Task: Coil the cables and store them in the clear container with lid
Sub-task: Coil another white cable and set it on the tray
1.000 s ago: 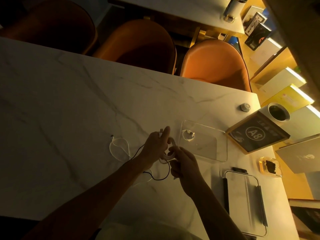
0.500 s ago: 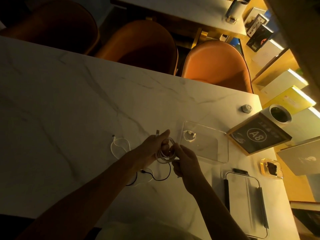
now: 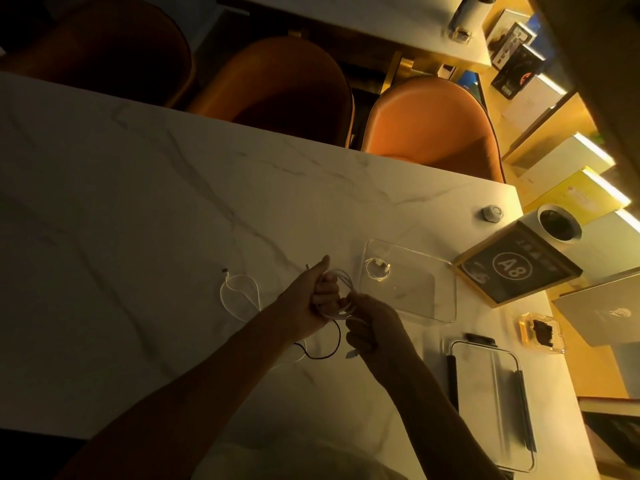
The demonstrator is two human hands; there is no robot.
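Observation:
My left hand (image 3: 308, 299) grips a coiled white cable (image 3: 341, 287) above the marble table, thumb pointing up. My right hand (image 3: 372, 323) pinches the same cable's lower strand, and its loose plug end hangs beside that hand. Just right of the hands stands the clear container (image 3: 446, 292), with one small coiled white cable (image 3: 377, 270) lying inside it. Its clear lid (image 3: 491, 407) with dark clips lies near the table's front right. A loose white cable (image 3: 239, 292) lies left of my hands, and a thin black cable (image 3: 325, 353) curls under them.
A framed A8 sign (image 3: 519, 268) and a white cup (image 3: 559, 225) stand right of the container. A small amber dish (image 3: 540, 332), a laptop (image 3: 602, 311) and a round knob (image 3: 491, 213) sit near the table's right edge. Orange chairs (image 3: 429, 129) line the far side.
The white cable has been wound into tighter loops in my left hand. My right hand has dropped lower along the strand, and the free end is shorter.

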